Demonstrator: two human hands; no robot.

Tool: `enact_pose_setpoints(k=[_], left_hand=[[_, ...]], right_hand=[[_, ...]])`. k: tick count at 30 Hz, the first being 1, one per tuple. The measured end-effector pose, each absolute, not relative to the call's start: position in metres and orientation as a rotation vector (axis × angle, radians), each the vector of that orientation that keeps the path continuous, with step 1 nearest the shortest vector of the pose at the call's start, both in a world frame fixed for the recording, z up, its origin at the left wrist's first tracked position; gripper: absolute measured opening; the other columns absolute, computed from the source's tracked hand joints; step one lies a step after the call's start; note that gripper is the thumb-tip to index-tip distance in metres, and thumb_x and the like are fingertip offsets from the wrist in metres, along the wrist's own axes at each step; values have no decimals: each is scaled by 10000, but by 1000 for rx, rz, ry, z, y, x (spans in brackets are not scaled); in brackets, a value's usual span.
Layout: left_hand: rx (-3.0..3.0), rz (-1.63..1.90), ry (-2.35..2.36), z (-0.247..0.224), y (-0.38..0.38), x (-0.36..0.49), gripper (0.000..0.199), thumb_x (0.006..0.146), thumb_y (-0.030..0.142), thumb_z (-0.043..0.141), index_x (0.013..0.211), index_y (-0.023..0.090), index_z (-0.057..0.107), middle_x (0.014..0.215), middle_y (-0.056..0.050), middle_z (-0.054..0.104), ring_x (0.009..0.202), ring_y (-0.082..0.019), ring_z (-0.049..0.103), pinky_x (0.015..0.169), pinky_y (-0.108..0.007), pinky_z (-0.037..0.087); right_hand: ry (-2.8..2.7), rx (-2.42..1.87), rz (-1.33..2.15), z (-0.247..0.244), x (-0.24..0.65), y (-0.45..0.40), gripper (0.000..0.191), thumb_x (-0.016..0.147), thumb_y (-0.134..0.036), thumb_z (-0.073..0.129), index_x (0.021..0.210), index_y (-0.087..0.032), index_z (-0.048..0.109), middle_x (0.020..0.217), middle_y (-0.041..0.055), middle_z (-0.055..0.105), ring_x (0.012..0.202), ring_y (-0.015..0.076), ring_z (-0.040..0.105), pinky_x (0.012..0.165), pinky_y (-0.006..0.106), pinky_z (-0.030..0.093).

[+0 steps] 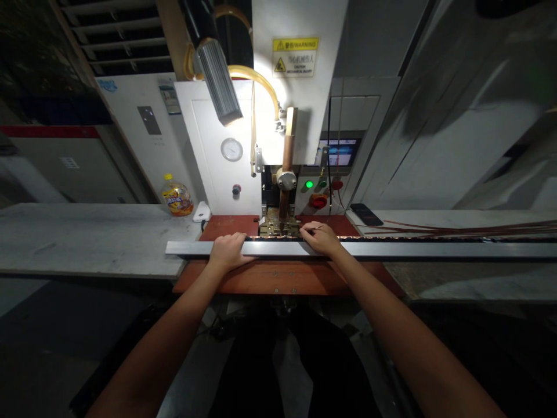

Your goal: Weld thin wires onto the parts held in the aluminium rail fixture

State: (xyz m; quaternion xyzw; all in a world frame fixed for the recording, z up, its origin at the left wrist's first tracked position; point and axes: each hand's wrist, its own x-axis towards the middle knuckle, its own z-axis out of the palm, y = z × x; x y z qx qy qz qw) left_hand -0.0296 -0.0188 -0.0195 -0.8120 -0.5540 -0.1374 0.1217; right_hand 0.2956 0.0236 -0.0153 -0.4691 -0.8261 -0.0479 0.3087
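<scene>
A long silvery metal bar (282,248) lies crosswise in front of a machine with a copper-coloured vertical rod (285,154). My left hand (228,251) is closed around the bar near its left end, thumb on the near side. Just right of the rod's tip, my right hand (321,237) rests over the bar's far edge, its fingertips pinched on a thin dark piece too small to name. Along that far edge runs a dark strip with coppery bits (418,238). Beneath the rod sits a brass-coloured fixture (274,220), partly hidden by the bar.
A reddish-brown board (261,278) supports the work area. To the left stand a bottle of yellow liquid (176,196) and a white device (202,212). On the right lie a phone (366,214) and several thin brown strips (470,228). A lamp (219,81) shines from above.
</scene>
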Motion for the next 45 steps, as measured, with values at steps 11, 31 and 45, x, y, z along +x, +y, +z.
enact_pose_setpoints(k=[11,31,45], left_hand=[[-2372,-443,-1596,-21,-19,-30,628,758,737,607,1086,201,631,1007,-105,694,922,-297,654,752,-372,402],[-2340,-423,-1595,-21,-20,-26,634,748,756,607,1069,209,623,1015,-96,702,909,-292,658,738,-376,401],[-2365,-432,-1614,-20,-20,-17,618,760,743,600,1074,211,621,1024,-107,697,923,-292,648,762,-384,403]], right_hand=[[-2160,-1250,-113,-18,296,22,294,941,-314,482,852,-237,750,931,62,778,942,230,700,827,311,503],[-2139,-1222,-88,-18,301,22,277,937,-321,498,819,-249,738,918,49,779,893,215,699,815,294,494],[-2132,-1231,-43,-15,308,20,312,929,-335,472,807,-234,741,902,70,775,876,235,703,803,317,495]])
